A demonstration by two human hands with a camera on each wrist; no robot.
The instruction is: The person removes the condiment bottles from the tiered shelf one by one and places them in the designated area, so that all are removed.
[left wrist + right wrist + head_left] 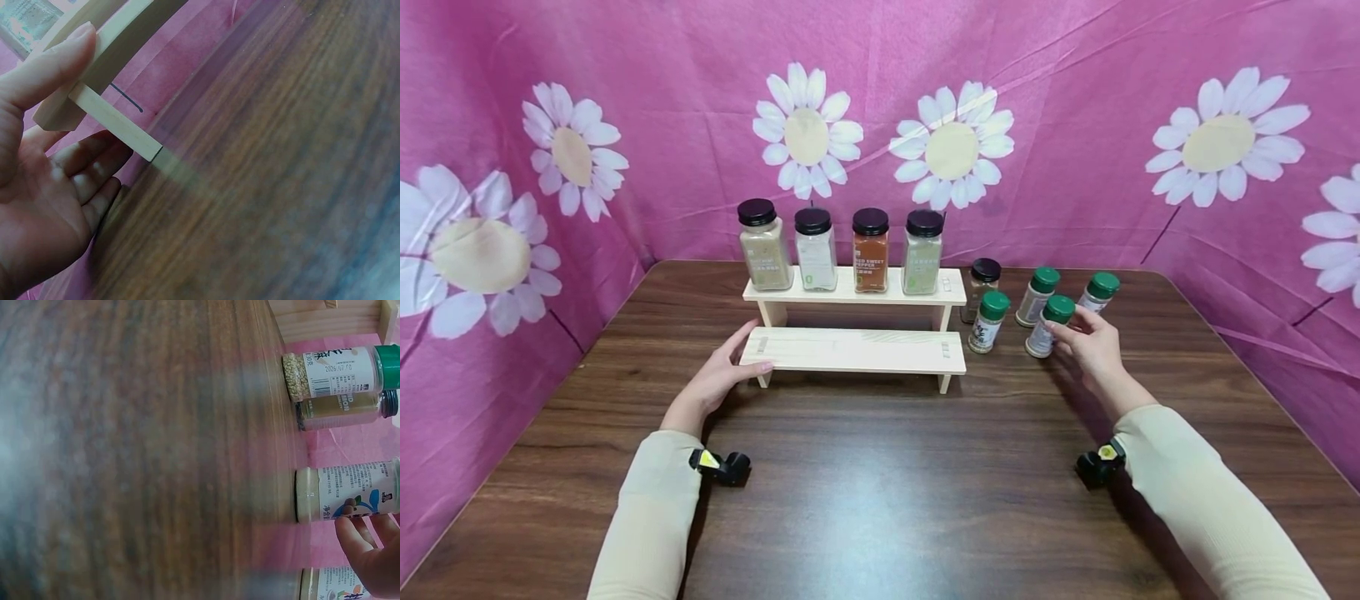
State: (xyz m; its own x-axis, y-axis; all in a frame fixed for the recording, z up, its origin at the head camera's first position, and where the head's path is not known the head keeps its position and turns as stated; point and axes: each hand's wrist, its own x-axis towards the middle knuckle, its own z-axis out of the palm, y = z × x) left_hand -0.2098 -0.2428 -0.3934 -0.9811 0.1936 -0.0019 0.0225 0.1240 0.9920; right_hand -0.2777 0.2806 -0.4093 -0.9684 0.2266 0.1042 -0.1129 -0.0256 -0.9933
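Note:
At the left end of a pale two-tier wooden spice rack (857, 352), my left hand (718, 375) grips the lower shelf, its thumb on top. The left wrist view shows the other fingers beside the rack's leg (119, 122). My right hand (1096, 346) pinches a green-capped spice jar (1041, 340) from its right side. In the right wrist view, the thumb (356, 547) is against the jar's printed label. Left of this jar stands another green-capped jar (983, 333) of pale seeds. Two more green-capped jars, (1034, 304) one behind and one to the right, stand close by.
Four black-capped jars line the upper shelf (842, 283), one holding red powder (871, 262). Another black-capped jar (981, 292) stands right of the rack. A pink flowered cloth (880, 42) hangs behind the brown wooden table (880, 483).

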